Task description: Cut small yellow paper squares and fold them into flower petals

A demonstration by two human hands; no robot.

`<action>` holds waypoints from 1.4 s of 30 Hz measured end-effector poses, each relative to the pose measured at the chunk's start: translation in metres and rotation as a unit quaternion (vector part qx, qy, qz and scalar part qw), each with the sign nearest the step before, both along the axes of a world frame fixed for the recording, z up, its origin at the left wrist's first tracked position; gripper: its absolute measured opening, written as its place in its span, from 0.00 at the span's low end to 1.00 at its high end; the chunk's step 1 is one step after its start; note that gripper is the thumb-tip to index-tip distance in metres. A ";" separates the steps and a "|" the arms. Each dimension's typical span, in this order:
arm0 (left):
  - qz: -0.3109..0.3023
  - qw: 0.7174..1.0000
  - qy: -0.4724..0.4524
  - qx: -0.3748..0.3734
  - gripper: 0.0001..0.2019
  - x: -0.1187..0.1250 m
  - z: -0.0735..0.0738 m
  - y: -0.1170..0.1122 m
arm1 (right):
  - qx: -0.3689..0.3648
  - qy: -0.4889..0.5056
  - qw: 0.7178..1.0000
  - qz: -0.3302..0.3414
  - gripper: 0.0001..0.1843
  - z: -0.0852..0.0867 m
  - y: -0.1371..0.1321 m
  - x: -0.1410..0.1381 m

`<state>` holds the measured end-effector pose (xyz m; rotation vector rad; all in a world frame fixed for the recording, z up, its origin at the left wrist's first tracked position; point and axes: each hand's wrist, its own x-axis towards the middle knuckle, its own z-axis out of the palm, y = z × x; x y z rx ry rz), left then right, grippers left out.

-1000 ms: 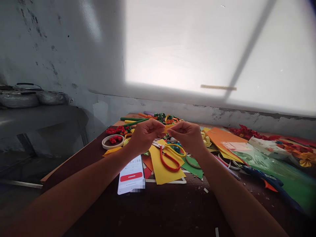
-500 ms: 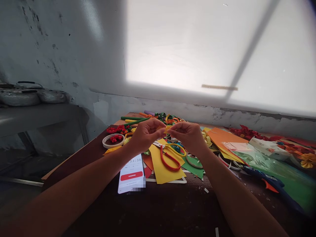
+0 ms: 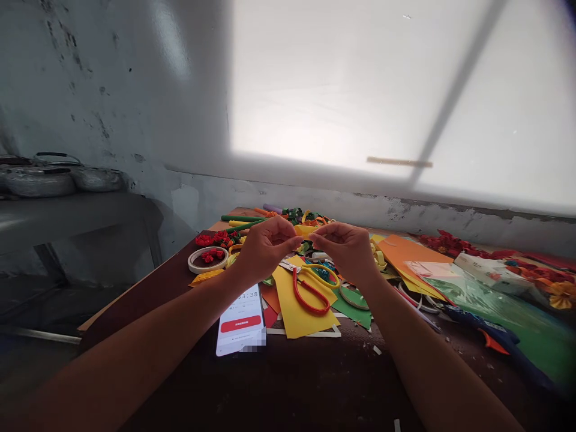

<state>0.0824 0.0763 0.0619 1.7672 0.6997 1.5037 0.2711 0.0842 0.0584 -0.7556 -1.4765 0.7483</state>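
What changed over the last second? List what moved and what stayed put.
Little changed. The left hand and right hand keep pinching a small yellow paper strip between their fingertips, raised above the table; the strip looks slightly more hidden by the fingers. The scissors, phone and tape roll lie as before.

Two bare forearms reach in from the bottom corners, with no sleeves, watch or bracelets in view. The left hand [image 3: 265, 247] and right hand [image 3: 344, 251] are uncovered, without gloves, and no rings can be made out on the fingers.
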 end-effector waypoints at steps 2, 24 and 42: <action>-0.002 1.000 0.014 0.004 0.15 0.000 -0.001 0.000 | 0.004 -0.012 1.000 0.003 0.18 -0.001 0.000 0.000; 0.031 0.990 0.102 0.095 0.08 -0.005 -0.004 0.002 | -0.052 0.019 0.995 0.080 0.15 0.001 0.002 0.003; -0.002 0.997 -0.081 -0.008 0.07 0.001 0.001 -0.001 | 0.070 0.035 0.996 -0.040 0.11 -0.005 -0.004 -0.006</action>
